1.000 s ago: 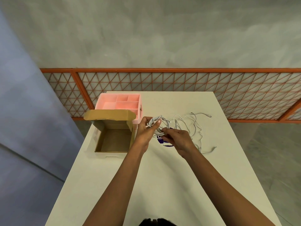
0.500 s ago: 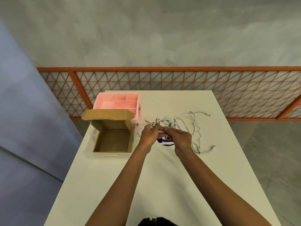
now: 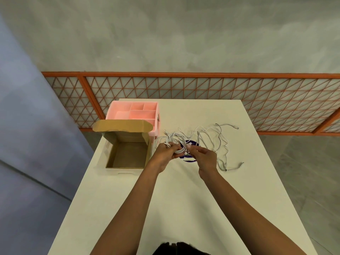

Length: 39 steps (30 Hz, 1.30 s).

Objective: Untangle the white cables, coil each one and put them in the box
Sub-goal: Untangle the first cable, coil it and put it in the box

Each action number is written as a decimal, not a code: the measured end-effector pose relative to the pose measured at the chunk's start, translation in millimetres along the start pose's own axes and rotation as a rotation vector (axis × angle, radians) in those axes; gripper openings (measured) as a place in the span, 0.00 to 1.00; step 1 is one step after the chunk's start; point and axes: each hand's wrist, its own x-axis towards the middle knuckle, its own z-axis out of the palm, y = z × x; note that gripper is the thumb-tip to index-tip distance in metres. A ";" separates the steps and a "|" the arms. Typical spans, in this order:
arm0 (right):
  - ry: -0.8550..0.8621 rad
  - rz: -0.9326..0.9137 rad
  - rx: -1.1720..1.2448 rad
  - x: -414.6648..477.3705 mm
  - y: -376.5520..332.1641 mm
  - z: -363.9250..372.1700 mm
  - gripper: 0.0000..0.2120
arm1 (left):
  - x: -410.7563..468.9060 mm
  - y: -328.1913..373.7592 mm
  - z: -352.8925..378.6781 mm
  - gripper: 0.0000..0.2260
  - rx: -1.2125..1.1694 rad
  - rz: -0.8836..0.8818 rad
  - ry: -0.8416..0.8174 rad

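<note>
Since a second ago our left hand [image 3: 163, 153] has dropped away from the box flap and closed in on our right hand [image 3: 205, 159]. Both now pinch the half-wound coil [image 3: 178, 150] over the desk [image 3: 184, 199]. Our fingers hide where its strands cross, and they half cover a purple mark [image 3: 189, 159] beneath. Loose white cables [image 3: 219, 138] lie tangled to the right. The box [image 3: 128, 155] stands open at left, with a pink tray [image 3: 138, 113] behind it. An orange lattice railing [image 3: 184, 85] runs beyond the desk.

Box mouth: cardboard box [image 3: 127, 156] open upward; near and left approaches bare.
Far side: raised lid flap [image 3: 122, 126], pink organiser [image 3: 135, 115] just behind.
Right: white cables [image 3: 213, 137] sprawl across table [image 3: 184, 203].
</note>
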 end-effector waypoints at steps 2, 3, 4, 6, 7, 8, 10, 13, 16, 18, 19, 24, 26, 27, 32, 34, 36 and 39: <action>0.013 -0.055 -0.011 -2.0 -1.2 -2.3 0.04 | -1.0 -1.5 -2.8 0.08 0.007 0.010 -0.008; 0.015 -0.081 -0.021 -3.0 -1.9 -3.6 0.02 | -2.0 -2.3 -3.2 0.08 0.021 0.012 -0.014; 0.021 -0.098 -0.023 -3.2 -2.6 -4.2 0.04 | -3.2 -3.0 -3.1 0.07 0.033 0.014 -0.020; 0.043 -0.128 -0.022 -4.2 -5.1 -4.8 0.09 | -5.3 -3.6 -3.5 0.07 0.023 0.014 -0.027; 0.057 -0.146 -0.026 -4.0 -6.6 -5.6 0.11 | -6.1 -3.3 -3.2 0.05 0.010 0.008 -0.034; 0.068 -0.163 -0.024 -3.3 -7.4 -6.4 0.12 | -7.1 -2.6 -3.0 0.04 -0.001 0.000 -0.046; 0.088 -0.204 -0.015 -2.1 -6.7 -7.1 0.15 | -9.2 -1.8 -3.4 0.03 -0.001 -0.014 -0.081; 0.131 -0.324 -0.066 -1.4 -3.5 -5.5 0.15 | -11.2 -3.6 -2.4 0.02 0.056 -0.031 -0.128; 0.154 -0.453 -0.144 -2.5 -2.8 -4.9 0.12 | -11.6 -3.9 -0.8 0.01 0.090 -0.043 -0.132; 0.159 -0.554 -0.172 -5.1 -4.5 -4.6 0.12 | -10.9 -1.3 0.2 0.01 0.099 -0.040 -0.119; 0.157 -0.599 -0.173 -6.1 -5.4 -3.9 0.11 | -10.4 0.5 0.8 0.01 0.107 -0.037 -0.107; 0.143 -0.446 -0.049 0.6 -8.7 -0.9 0.12 | -12.8 -0.5 4.1 0.03 0.076 -0.051 -0.141; 0.124 -0.302 -0.002 4.0 -5.1 -1.8 0.12 | -14.4 -2.1 5.4 0.02 0.041 -0.034 -0.152; 0.135 -0.270 -0.037 3.9 -0.6 -2.0 0.11 | -14.1 -1.9 6.3 0.03 0.044 -0.014 -0.144; 0.219 -0.203 -0.108 -7.4 23.6 6.6 0.04 | -8.5 -0.1 17.0 0.03 0.078 0.046 -0.096; 0.228 -0.171 -0.119 -8.2 22.7 10.6 0.05 | -6.5 -3.8 18.3 0.03 0.067 0.083 -0.062; 0.183 -0.184 -0.188 -7.1 16.7 11.7 0.05 | -4.7 -8.2 16.7 0.02 0.089 0.125 -0.022; 0.103 -0.252 -0.360 -8.3 5.8 6.5 0.15 | -2.3 -12.8 11.6 0.07 0.135 0.154 0.048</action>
